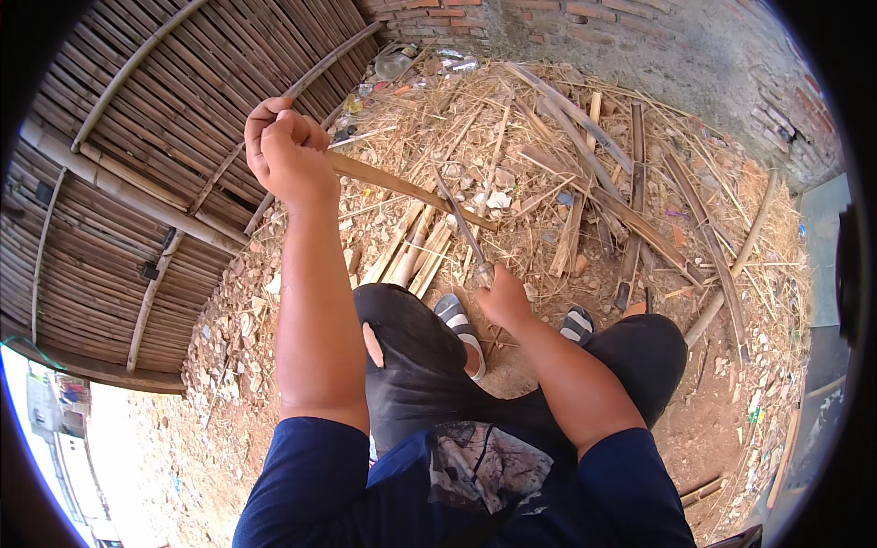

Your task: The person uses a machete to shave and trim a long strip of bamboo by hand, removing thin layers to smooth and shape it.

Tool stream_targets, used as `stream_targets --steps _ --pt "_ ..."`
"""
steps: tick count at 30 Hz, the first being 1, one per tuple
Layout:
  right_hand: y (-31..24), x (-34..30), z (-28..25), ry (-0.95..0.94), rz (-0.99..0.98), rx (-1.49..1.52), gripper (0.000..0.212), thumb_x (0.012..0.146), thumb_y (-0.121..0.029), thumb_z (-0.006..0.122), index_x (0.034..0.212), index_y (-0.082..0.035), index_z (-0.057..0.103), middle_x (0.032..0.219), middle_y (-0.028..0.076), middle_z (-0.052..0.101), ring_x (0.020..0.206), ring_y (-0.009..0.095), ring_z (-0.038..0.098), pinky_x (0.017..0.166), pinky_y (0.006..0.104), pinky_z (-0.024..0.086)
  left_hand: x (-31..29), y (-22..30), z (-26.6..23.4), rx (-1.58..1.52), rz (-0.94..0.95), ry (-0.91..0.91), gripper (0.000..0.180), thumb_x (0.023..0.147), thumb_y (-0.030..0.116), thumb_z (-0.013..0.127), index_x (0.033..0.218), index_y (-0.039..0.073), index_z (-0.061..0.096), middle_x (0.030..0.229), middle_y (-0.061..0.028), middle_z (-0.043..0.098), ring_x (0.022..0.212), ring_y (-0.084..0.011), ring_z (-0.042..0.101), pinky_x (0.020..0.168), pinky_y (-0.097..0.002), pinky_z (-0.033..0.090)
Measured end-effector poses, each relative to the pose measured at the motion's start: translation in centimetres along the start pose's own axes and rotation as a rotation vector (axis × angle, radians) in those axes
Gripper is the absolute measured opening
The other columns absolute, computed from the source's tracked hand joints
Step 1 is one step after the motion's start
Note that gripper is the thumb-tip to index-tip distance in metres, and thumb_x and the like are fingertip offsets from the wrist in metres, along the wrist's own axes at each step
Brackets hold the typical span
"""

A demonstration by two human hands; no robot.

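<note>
My left hand [294,155] is raised at the left, its fingers closed around one end of a long, flat bamboo strip [384,178]. The strip slants down to the right, and its far end hangs over the littered ground. In front of my knees, my right hand [504,297] grips the handle of a long, narrow-bladed knife [468,233]. The blade points up and away to the left and crosses the strip near its far end. Whether blade and strip touch, I cannot tell. Several split bamboo pieces [411,251] lie together just beyond my left knee.
Longer bamboo poles and split lengths [630,210] are strewn at the right, among straw and wood chips [438,110]. A bamboo-slat wall [137,137] stands at the left, a brick wall [621,46] at the back. My sandalled feet [457,320] are close below the knife.
</note>
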State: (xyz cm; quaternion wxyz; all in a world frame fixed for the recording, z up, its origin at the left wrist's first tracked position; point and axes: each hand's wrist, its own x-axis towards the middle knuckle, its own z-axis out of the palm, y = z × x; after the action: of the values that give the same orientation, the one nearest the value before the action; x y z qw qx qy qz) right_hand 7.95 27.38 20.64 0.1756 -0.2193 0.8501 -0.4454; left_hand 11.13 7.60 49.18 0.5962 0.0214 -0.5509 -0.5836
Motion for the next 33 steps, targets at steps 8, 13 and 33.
stream_targets --steps 8,13,33 --pt "-0.6 2.4 -2.3 0.136 0.008 0.448 0.036 0.084 -0.032 0.07 0.098 -0.001 0.061 0.085 0.02 0.068 0.084 0.037 0.067 0.078 0.0476 0.05 -0.2 1.6 -1.6 -0.056 0.054 -0.001 0.02 0.085 0.007 0.042 0.103 0.003 0.05 0.059 0.0004 0.036 0.05 -0.0114 0.032 0.048 -0.0285 0.03" --pt "-2.5 2.4 -6.5 0.228 0.249 1.12 0.029 0.096 -0.029 0.068 0.103 -0.005 0.053 0.075 0.003 0.054 0.049 0.012 0.051 0.044 0.0271 0.045 0.0 7.2 -6.3 -0.191 0.156 0.166 0.013 0.088 0.013 0.044 0.1 0.008 0.049 0.06 0.0038 0.029 0.048 -0.0091 0.029 0.044 -0.0259 0.026" --pt "-1.6 2.6 -9.4 0.413 0.315 1.543 0.019 0.091 -0.016 0.074 0.096 -0.011 0.056 0.077 -0.001 0.052 0.057 0.009 0.044 0.058 0.0281 0.045 -4.3 15.2 -27.6 -0.61 0.02 0.171 0.012 0.094 0.012 0.046 0.097 0.003 0.052 0.066 -0.0001 0.038 0.055 -0.0116 0.039 0.051 -0.025 0.035"
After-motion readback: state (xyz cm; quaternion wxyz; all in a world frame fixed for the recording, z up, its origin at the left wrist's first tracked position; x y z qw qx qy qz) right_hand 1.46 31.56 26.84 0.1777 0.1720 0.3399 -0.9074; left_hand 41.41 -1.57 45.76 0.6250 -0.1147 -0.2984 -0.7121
